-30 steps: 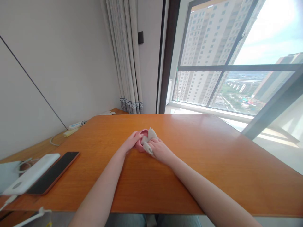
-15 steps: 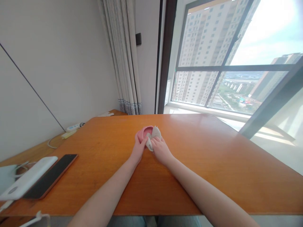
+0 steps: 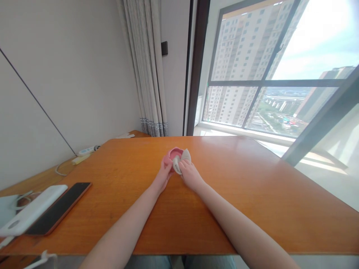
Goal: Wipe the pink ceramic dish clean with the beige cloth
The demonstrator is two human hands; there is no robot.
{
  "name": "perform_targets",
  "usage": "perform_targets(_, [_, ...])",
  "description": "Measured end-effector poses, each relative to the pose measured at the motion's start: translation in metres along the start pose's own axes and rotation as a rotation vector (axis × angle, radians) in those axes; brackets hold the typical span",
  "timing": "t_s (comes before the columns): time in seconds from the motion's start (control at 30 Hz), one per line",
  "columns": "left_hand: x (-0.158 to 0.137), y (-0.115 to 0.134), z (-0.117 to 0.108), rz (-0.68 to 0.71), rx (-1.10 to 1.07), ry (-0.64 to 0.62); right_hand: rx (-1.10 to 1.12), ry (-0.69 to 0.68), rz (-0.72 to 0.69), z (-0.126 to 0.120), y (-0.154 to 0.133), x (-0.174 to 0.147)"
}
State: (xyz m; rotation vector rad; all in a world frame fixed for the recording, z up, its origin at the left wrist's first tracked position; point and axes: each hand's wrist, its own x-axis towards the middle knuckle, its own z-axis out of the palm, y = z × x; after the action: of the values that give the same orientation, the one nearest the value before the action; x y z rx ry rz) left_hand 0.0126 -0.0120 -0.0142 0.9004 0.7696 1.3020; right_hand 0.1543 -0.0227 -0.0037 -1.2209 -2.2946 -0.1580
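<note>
My left hand grips a pink bowl by its near left side, thumb at the rim. The bowl is tilted so that its hollow faces me and to the right. In my right hand is a bunched whitish cloth, pressed against the bowl's right rim and partly inside it. One fold of the cloth hangs between the two hands. Both hands are above the middle of the wooden table. The fingers behind the bowl and inside the cloth are hidden.
At the left lie a black phone and a white power bank with a cable. A power strip and a yellow item are by the wall. A curtain and a large window stand beyond the table.
The bowl has tipped a little, showing more of its inside. The right hand and cloth have shifted slightly, and the cloth's lower fold is drawn up closer to the bowl.
</note>
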Motion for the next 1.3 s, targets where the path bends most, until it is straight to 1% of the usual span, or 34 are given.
perform_targets(0.1, [-0.005,-0.003,0.018,-0.047,-0.116,-0.019,0.001,0.038,0.044,0.004,0.000,0.000])
perform_targets(0.17, [-0.005,-0.002,0.020,-0.050,-0.150,-0.004,-0.002,0.024,0.043,0.007,-0.003,0.001])
perform_targets(0.23, [-0.004,-0.001,0.017,-0.032,-0.131,0.014,0.002,-0.001,0.033,0.009,-0.007,0.001])
perform_targets(0.37, [0.000,0.001,0.005,0.033,-0.015,0.097,0.019,-0.034,-0.016,0.006,-0.011,0.003])
perform_targets(0.57, [0.010,0.006,-0.013,0.247,0.321,0.200,0.003,-0.068,-0.153,-0.012,-0.005,-0.002])
perform_targets(0.67, [0.007,0.004,-0.015,0.270,0.413,0.227,0.001,-0.065,-0.135,-0.011,-0.006,-0.005])
perform_targets(0.83, [-0.004,-0.004,-0.003,0.280,0.496,0.251,0.001,-0.057,-0.036,0.001,-0.014,-0.004])
perform_targets(0.93, [-0.005,0.000,0.000,0.273,0.495,0.267,0.000,-0.093,-0.042,0.000,-0.017,-0.003])
perform_targets(1.03, [-0.002,0.009,-0.006,0.273,0.490,0.228,-0.016,-0.133,-0.102,-0.009,-0.017,-0.003])
perform_targets(1.17, [0.002,0.021,-0.017,0.335,0.571,0.129,-0.057,-0.169,-0.182,-0.016,-0.014,-0.006])
perform_targets(1.23, [0.002,0.023,-0.018,0.332,0.574,0.130,-0.077,-0.159,-0.186,-0.014,-0.015,-0.007])
perform_targets(1.3, [0.001,0.022,-0.016,0.273,0.510,0.157,-0.088,-0.131,-0.169,-0.011,-0.015,-0.007])
